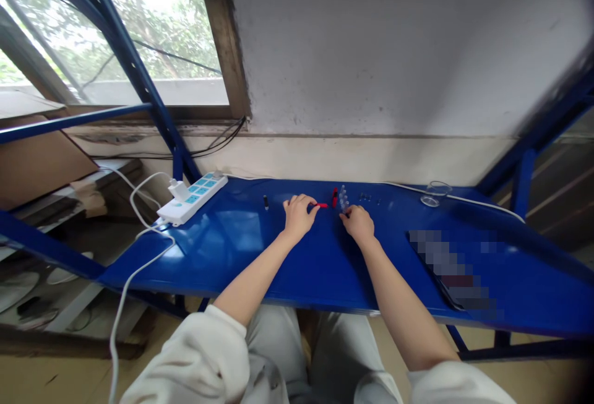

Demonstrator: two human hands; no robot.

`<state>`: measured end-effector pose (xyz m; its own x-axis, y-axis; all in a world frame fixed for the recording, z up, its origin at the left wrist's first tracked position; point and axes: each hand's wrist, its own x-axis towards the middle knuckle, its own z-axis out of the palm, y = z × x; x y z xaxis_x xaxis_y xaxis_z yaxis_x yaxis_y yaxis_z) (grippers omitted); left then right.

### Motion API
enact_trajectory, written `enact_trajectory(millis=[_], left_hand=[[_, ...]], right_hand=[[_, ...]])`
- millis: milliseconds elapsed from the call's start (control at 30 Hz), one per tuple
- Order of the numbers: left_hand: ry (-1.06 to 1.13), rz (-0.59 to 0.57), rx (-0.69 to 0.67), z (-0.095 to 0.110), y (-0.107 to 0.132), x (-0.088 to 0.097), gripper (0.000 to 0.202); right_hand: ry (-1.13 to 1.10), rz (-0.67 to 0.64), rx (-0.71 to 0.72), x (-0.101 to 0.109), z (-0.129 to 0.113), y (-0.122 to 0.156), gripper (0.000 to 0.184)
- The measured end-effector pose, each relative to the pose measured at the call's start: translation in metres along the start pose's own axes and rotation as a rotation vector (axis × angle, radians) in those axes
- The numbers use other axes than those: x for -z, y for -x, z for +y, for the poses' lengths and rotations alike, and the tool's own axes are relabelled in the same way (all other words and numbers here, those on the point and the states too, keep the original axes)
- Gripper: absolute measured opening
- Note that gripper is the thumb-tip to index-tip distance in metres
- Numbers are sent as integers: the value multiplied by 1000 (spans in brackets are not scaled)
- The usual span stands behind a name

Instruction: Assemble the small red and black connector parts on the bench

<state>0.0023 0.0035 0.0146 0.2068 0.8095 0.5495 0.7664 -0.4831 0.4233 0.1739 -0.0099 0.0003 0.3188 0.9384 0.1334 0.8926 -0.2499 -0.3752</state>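
My left hand is closed in a pinch over the blue tabletop, with a small thin red piece sticking out to the right from its fingertips. To its right, my right hand has its thumb and finger pressed together; what they hold, if anything, is too small to make out. Just beyond the right fingertips is a row of small clear bottle-like pieces. Beside that row, on its left, stand small red and black pieces. A little black-and-white item is left of my left hand.
A white power strip with a plug and cable lies at the left end of the table. Small clear parts and clear round items are toward the back right. A blurred dark flat object lies at right.
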Motion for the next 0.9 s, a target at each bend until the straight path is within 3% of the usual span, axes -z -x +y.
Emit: enact_trajectory(millis=[167,500,700,900], left_hand=[[97,77,66,-5,12,7,11],[178,98,-13,2,14,11,11],[164,110,-16,3,15,11,12],[166,123,-15,1,16,9,10]], right_hand=[[-9,9,-9,-3,2,-1,23],[-47,3,-4,-5,1,-1,16],[-152,-45,212,-3,-14,10,9],[-133,-29,322,-1,-21,15,7]])
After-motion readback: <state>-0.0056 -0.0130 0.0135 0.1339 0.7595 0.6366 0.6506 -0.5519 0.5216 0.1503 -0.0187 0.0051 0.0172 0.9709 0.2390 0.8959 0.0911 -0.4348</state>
